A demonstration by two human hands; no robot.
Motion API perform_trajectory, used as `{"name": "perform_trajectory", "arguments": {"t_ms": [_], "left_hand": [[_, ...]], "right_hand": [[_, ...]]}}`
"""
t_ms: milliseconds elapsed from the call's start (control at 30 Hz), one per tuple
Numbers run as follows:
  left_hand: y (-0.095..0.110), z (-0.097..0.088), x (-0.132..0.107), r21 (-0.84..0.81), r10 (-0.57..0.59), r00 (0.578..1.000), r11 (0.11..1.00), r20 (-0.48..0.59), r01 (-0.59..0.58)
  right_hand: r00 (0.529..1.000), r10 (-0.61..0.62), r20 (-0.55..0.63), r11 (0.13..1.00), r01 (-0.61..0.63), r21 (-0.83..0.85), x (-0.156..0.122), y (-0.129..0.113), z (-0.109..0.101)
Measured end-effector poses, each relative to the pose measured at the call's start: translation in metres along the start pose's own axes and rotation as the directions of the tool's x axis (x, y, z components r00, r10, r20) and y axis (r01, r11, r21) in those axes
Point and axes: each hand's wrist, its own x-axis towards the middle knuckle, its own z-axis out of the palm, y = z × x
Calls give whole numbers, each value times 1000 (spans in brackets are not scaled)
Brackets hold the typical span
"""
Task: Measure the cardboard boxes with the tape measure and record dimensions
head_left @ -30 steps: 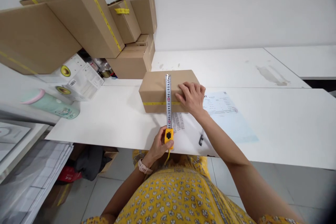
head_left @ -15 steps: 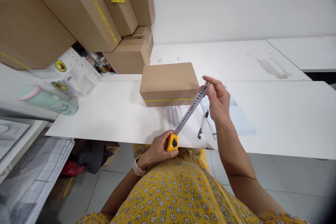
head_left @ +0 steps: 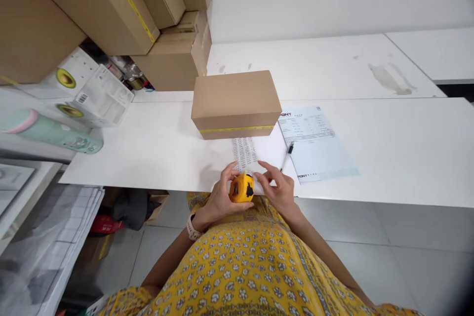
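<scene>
A yellow tape measure sits in my left hand, with fingers and thumb wrapped round its case. No blade stretches out across the table any more. Close to the right side of the case is my right hand, its thumb and index finger bent and apart, with nothing visible between them. Beyond both hands stands a closed brown cardboard box with yellow tape along its front. Under the box's front edge lies a white sheet with printed rows. A pen is partly hidden behind my right hand.
A printed pale blue document lies right of the box. Stacked cardboard boxes, white avocado-printed boxes and a mint-green bottle stand at the left. The white table's front edge runs just before my body.
The tape measure's blade has gone back into its case. My right hand has come down from the box's corner to beside the case. The view has tilted slightly downward.
</scene>
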Motion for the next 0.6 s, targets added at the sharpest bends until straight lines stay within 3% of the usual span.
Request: {"name": "perform_trajectory", "arguments": {"t_ms": [67,133,233,300,467,533,600], "left_hand": [[2,-12,5,83,65,996,995,-53,-60],[7,-33,19,209,204,970,962,-130,-174],[22,-70,57,454,467,862,823,-199,-341],[31,-91,89,601,543,818,723,-191,-340],[30,-117,166,763,497,856,606,-143,-225],[25,-118,188,774,468,875,598,-126,-208],[23,-116,198,782,475,871,587,-123,-209]], "right_hand": [[991,57,-124,985,-76,-153,4,15,-7],[962,160,-222,922,-226,-314,16,32,-17],[935,304,-182,771,-354,-529,33,54,-25],[931,346,-116,700,-338,-629,41,61,-24],[941,339,10,675,-236,-699,46,63,-20],[937,349,13,729,-264,-632,44,61,-25],[935,354,-12,846,-325,-422,40,57,-32]]}}
